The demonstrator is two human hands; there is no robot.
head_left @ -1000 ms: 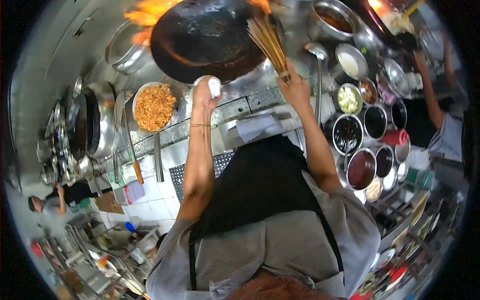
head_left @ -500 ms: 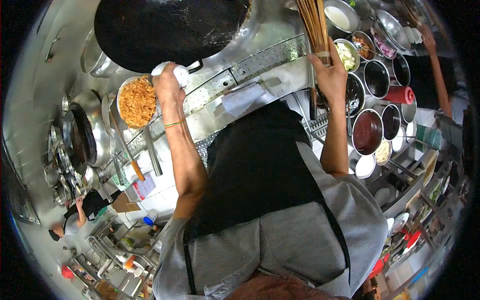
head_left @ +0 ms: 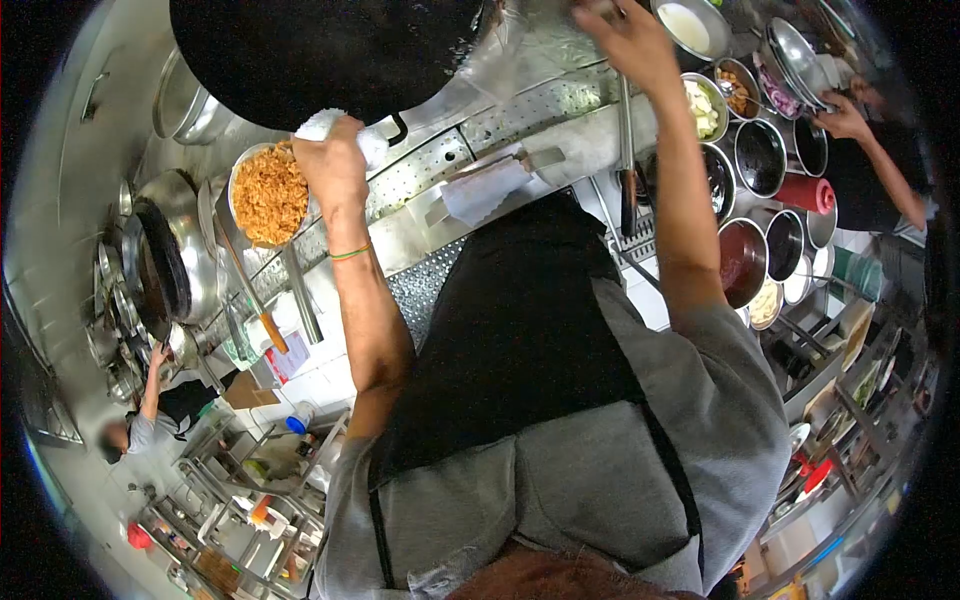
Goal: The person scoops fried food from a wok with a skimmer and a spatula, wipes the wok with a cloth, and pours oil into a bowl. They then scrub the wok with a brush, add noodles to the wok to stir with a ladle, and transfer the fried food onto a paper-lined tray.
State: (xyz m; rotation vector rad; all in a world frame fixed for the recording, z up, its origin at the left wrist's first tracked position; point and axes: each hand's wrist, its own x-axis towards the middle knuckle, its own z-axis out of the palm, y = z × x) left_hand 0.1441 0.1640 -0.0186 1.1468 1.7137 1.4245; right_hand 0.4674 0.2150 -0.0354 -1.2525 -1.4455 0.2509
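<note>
A big black wok (head_left: pixel 320 50) fills the top of the view, over the steel stove ledge (head_left: pixel 520 110). My left hand (head_left: pixel 335 165) grips the wok's handle through a white cloth (head_left: pixel 322 125). My right hand (head_left: pixel 625 35) is raised to the top edge, right of the wok, with curled fingers. What it holds is cut off by the frame. A ladle handle (head_left: pixel 623 140) runs down just below that hand.
A strainer of orange-brown fried food (head_left: pixel 268 195) sits left of my left hand. Several steel bowls of sauces and chopped ingredients (head_left: pixel 760 155) and a red bottle (head_left: pixel 805 190) line the right. Another person (head_left: pixel 870 170) works at far right, one more (head_left: pixel 150 420) at lower left.
The flames behind the wok are gone from view. My right hand, which held a bamboo brush, rose to the top edge and the brush left the frame. The left hand stayed on the handle.
</note>
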